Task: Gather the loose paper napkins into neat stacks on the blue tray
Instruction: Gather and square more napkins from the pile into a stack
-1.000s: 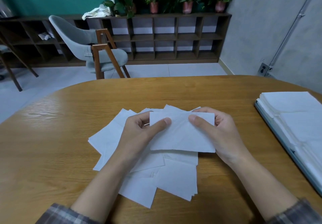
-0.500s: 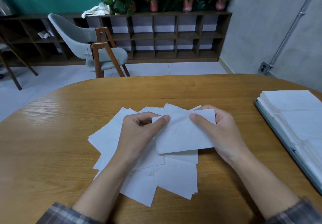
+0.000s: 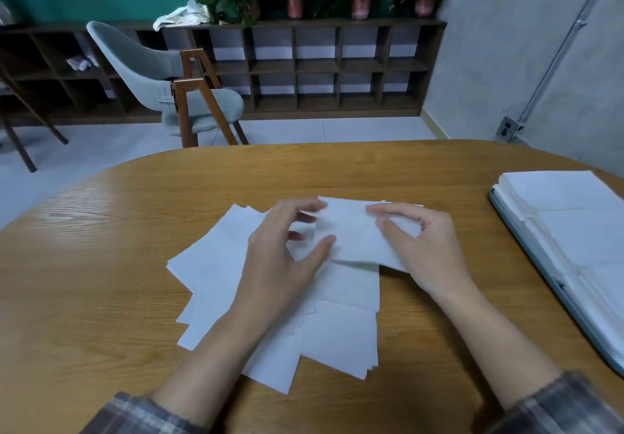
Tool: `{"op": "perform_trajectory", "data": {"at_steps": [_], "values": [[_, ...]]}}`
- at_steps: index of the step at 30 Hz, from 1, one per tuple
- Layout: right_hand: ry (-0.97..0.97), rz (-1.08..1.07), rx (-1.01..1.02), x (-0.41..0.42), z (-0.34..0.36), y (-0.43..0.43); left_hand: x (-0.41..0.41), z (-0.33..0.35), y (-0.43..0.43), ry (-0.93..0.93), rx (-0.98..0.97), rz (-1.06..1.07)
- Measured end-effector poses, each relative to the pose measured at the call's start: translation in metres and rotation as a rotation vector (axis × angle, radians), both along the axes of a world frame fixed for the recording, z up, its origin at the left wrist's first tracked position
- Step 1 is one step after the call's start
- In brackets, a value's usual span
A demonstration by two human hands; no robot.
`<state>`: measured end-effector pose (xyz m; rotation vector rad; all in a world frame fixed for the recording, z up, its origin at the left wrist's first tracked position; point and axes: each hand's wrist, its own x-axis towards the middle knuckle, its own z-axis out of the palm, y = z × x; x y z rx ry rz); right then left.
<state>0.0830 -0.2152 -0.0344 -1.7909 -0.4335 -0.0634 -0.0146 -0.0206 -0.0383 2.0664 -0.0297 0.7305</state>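
Lying in right hand [image 3: 429, 248] grip, napkin [image 3: 354, 237] over pile [image 3: 219, 264].

- Loose napkins [image 3: 233, 264]: white squares, messy overlapping pile, flat on worktop [image 3: 101, 298] centre.
- One napkin [image 3: 351, 237]: raised over pile's far side, slightly bowed, right hand [image 3: 425, 248] pinching it.
- Blue tray [image 3: 580, 308]: worktop's right edge, apart from pile.
- Napkin stacks [image 3: 574, 217]: neat, white, on tray.

One wooden table [image 3: 101, 264]. One blue tray [image 3: 538, 248] at 3 o'clock. Two hands: left hand [image 3: 283, 264], right hand [image 3: 425, 248]. One raised napkin [image 3: 354, 237]. One loose napkin heap [image 3: 219, 281]. One grey chair [image 3: 152, 68] at 11 o'clock. Three pink plant pots [image 3: 359, 6] at 12 o'clock.
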Motion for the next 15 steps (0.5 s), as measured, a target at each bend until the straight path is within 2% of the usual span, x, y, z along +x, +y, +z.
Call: {"op": "perform_trajectory", "data": {"at_steps": [2,5,10,15], "values": [[-0.013,-0.047,0.013,0.006,-0.006,-0.003,0.0,-0.003,0.002,0.086,0.201,-0.159],[-0.047,-0.061,0.002,0.009,-0.011,-0.004,-0.002,-0.008,0.002,0.328,0.455,-0.342],[-0.074,-0.053,-0.011,0.01,-0.015,-0.003,-0.003,-0.011,0.001,0.275,0.389,-0.325],[-0.094,-0.048,-0.03,0.011,-0.016,-0.003,-0.002,-0.011,0.0,0.263,0.421,-0.341]]}}
